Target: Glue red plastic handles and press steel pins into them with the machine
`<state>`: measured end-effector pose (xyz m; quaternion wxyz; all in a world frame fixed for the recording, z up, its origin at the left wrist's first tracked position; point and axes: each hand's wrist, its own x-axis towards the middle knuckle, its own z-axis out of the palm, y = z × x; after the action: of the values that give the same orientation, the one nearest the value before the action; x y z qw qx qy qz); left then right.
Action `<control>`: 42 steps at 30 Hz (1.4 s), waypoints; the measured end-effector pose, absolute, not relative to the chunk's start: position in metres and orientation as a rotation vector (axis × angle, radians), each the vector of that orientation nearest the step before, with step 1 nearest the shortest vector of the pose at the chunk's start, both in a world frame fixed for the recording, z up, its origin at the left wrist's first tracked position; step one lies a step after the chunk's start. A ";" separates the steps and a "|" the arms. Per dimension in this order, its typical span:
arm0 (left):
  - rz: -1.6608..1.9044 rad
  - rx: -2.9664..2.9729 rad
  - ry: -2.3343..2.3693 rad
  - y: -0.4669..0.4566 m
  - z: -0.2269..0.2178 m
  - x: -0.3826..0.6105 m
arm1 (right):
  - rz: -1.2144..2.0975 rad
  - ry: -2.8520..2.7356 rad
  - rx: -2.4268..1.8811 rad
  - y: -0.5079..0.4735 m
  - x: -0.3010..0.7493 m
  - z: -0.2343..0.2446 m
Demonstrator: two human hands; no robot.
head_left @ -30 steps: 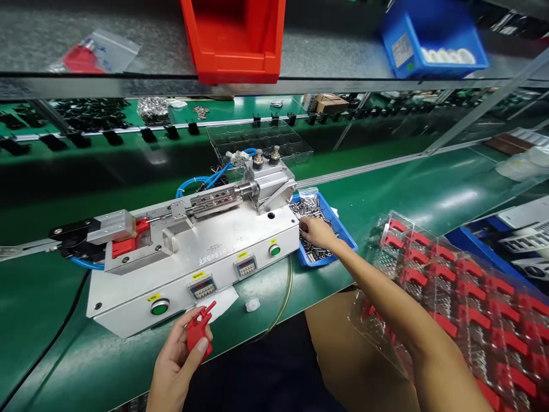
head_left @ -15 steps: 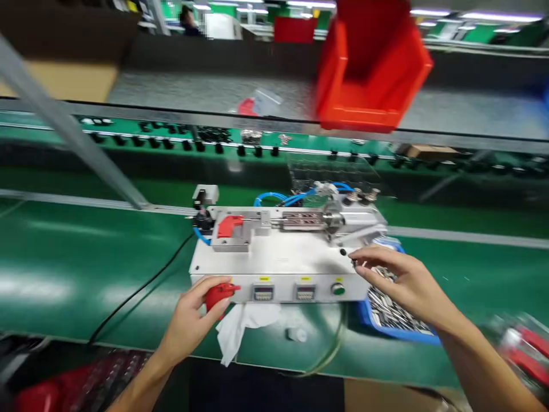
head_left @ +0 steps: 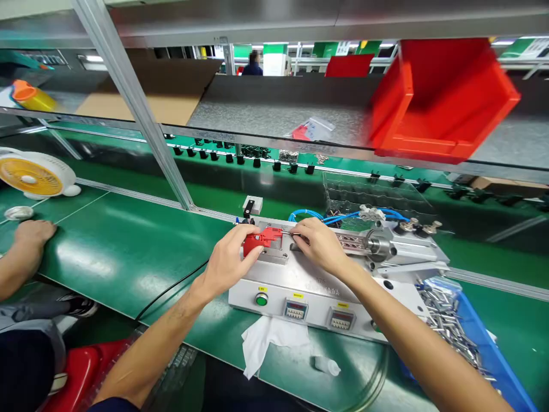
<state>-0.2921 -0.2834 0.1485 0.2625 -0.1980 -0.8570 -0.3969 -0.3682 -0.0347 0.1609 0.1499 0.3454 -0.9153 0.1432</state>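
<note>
My left hand (head_left: 231, 257) is closed around a red plastic part (head_left: 253, 243) at the left end of a metal bench fixture (head_left: 309, 280). More red plastic shows in the fixture's nest (head_left: 274, 232); where one piece stops and the other starts I cannot make out. Beside it, my right hand (head_left: 319, 243) pinches a thin metal rod (head_left: 290, 233) that lies in line with the red plastic. The right forearm crosses over the fixture's front, which carries a green button (head_left: 261, 298) and small counters (head_left: 295, 309).
At right, a blue bin (head_left: 484, 343) holds many metal pieces. A white cloth (head_left: 270, 340) and a small bottle (head_left: 327, 365) lie before the fixture. Above hangs a red bin (head_left: 441, 114) on the shelf. Another person's hand (head_left: 36, 237) rests near a fan (head_left: 34, 174) at left.
My left hand has brought its red part up to the nest. My right hand has moved left from the fixture's right end to the rod. The view has turned left.
</note>
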 end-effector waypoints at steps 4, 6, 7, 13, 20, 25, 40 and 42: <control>-0.989 -0.535 -2.315 -0.290 0.146 -0.298 | 0.080 -2.747 0.932 -0.040 -0.360 0.173; -0.939 -0.531 -2.306 -0.289 0.147 -0.301 | -0.045 -2.764 0.907 -0.049 -0.360 0.179; -0.910 -0.534 -2.302 -0.289 0.148 -0.302 | -0.053 -2.760 0.906 -0.054 -0.360 0.180; -0.760 -0.541 -2.245 -0.289 0.164 -0.305 | 0.287 -2.850 1.043 -0.089 -0.372 0.179; -0.614 -0.526 -2.237 -0.281 0.182 -0.310 | 0.754 -2.701 0.866 -0.054 -0.372 0.209; -0.353 -0.553 -2.620 -0.255 0.171 -0.328 | 0.748 -2.740 0.878 0.009 -0.326 0.202; -0.717 -0.707 -2.437 -0.265 0.112 -0.298 | 0.433 -2.702 0.750 0.069 -0.250 0.159; -0.766 -0.708 -2.390 -0.274 0.106 -0.281 | 0.405 -2.725 0.709 0.075 -0.238 0.164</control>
<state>-0.2813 -0.2738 0.1060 0.2641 -0.2618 -0.8840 -0.2832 -0.2379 0.0745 0.1644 0.1478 0.2466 -0.9474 0.1409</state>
